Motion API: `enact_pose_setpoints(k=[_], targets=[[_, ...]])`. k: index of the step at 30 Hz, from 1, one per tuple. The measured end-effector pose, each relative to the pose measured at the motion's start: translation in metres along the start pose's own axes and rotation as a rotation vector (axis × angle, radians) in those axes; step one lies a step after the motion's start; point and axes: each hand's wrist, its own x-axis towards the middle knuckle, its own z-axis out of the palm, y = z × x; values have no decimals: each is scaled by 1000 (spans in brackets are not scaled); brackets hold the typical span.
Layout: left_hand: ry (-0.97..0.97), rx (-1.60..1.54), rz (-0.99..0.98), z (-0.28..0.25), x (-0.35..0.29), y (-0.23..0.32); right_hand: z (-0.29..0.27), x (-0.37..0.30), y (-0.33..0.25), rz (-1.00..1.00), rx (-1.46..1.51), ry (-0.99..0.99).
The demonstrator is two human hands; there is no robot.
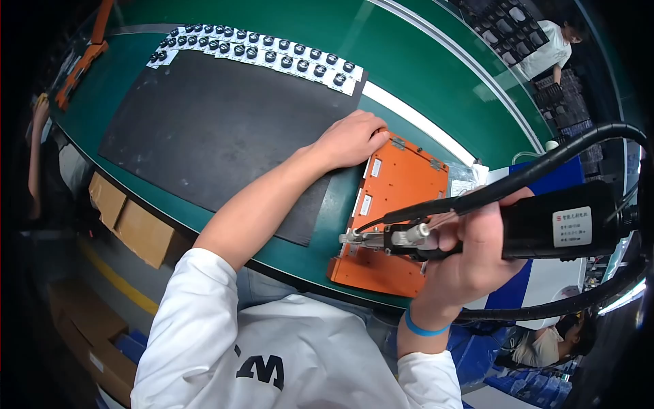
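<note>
My right hand (477, 255) is wrapped round a black electric screwdriver (538, 225), a white label on its body and a thick hose running along it. Its metal nose reaches left, its tip over the near left edge of an orange fixture (402, 184). That fixture is a flat hinged plate with small slots, lying on the green bench. My left hand (351, 140) grips the fixture's far left corner, fingers bent together and thumb at the edge. Whether a screw sits under the tip is too small to tell.
A black mat (225, 123) lies to the left, with rows of small white boards (269, 58) bearing black round parts along its far edge. Another orange fixture (82, 71) stands far left. Thick black hoses (572, 153) arch at right. Cardboard boxes (133, 218) stand below the bench; other people work nearby.
</note>
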Motion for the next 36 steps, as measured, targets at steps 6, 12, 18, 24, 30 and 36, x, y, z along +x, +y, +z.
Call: enact_pose_setpoints(k=[6, 12, 18, 24, 30, 36], targets=[[-18, 15, -9, -2, -2, -9, -3, 17, 12, -110, -140, 60], [3, -7, 7, -1, 0, -1, -50, 45, -42, -133, -32, 204], [-18, -21, -38, -6, -4, -2, 10, -4, -16, -131, -217, 284], [-50, 6, -31, -2, -1, -4, 9, -9, -2, -53, -117, 176], [-34, 9, -29, -2, -1, -4, 12, -8, -3, -60, -107, 176], [-38, 12, -36, -2, -2, -4, 11, -9, -1, -64, -97, 196]])
